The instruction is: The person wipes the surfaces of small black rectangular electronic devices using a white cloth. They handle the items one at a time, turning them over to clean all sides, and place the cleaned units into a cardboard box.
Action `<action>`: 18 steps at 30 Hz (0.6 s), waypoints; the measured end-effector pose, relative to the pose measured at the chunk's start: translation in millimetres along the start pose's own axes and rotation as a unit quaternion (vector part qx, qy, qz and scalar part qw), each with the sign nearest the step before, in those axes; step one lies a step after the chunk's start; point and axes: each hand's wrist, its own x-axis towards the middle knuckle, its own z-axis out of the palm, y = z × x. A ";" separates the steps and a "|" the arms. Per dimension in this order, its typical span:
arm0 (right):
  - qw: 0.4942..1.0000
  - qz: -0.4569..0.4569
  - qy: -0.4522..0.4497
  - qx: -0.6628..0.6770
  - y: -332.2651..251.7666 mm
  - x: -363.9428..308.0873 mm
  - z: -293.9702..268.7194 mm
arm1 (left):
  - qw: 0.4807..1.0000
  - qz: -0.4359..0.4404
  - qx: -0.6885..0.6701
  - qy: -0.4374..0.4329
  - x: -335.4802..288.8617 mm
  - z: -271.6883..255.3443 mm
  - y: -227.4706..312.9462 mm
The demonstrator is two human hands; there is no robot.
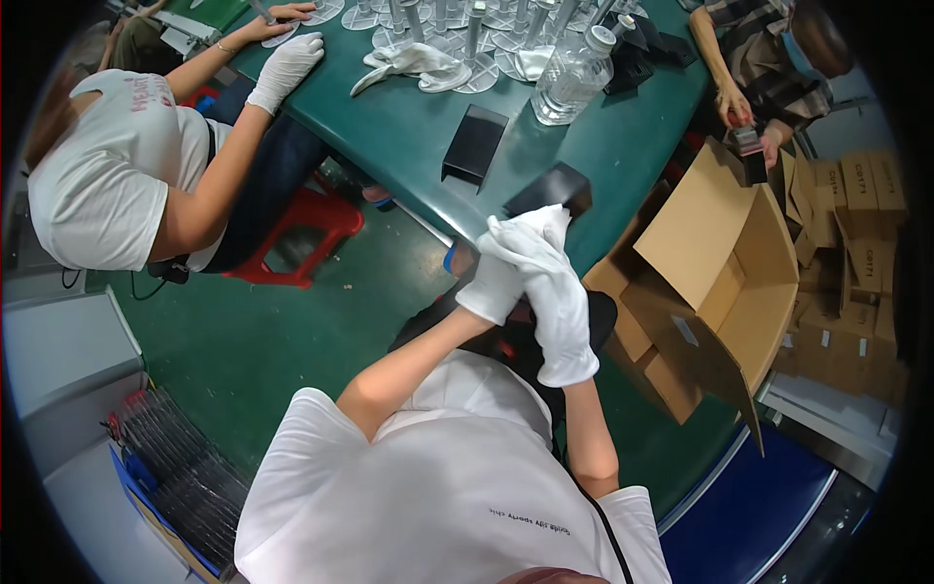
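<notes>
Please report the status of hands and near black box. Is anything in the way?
Left hand, right hand gloved, together at near black box; grip hidden. Second box, bottle beyond, not blocking.

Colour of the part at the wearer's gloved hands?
The part is black; head view shows it.

Soft glare marks the green tabletop; outer edges bend into black.

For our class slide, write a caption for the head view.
White-gloved left hand and right hand together by a black boxy piece at a green table.
</notes>
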 end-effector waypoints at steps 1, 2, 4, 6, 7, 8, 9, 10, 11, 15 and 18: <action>0.997 0.032 0.023 0.071 -7.0 -2.3 -2.5 | 0.999 -0.026 0.008 -0.046 4.1 -2.5 -11.7; 0.987 0.091 0.047 0.127 -4.5 -5.8 -3.0 | 0.986 -0.119 -0.117 -0.026 10.3 -3.2 -23.4; 0.993 0.051 0.046 0.092 18.1 -13.0 -26.1 | 0.801 -0.473 -0.368 -0.004 64.7 -54.5 30.1; 0.985 0.044 0.082 0.146 27.2 -26.0 -33.8 | 0.779 -0.444 -0.442 0.034 68.9 -58.6 -3.1; 0.977 0.070 0.097 0.174 29.7 -31.8 -36.4 | 0.765 -0.442 -0.465 0.055 75.4 -60.8 -11.8; 0.968 0.094 0.113 0.203 30.5 -37.3 -39.8 | 0.774 -0.420 -0.468 0.079 75.3 -63.0 -15.0; 0.961 0.113 0.119 0.222 30.6 -42.4 -43.0 | 0.780 -0.398 -0.471 0.103 71.6 -68.2 -13.6; 0.953 0.131 0.126 0.242 30.0 -47.4 -46.0 | 0.812 -0.380 -0.437 0.067 60.4 -74.7 -16.4; 0.944 0.146 0.130 0.264 30.4 -51.8 -47.4 | 0.848 -0.375 -0.369 0.066 56.2 -76.6 -4.2; 0.927 0.190 0.209 0.245 61.0 -84.9 -34.6 | 0.902 -0.293 -0.313 -0.041 66.4 -41.4 28.7; 0.946 0.192 0.209 0.157 84.1 -105.6 -28.9 | 0.988 0.073 -0.093 -0.101 132.5 3.9 49.3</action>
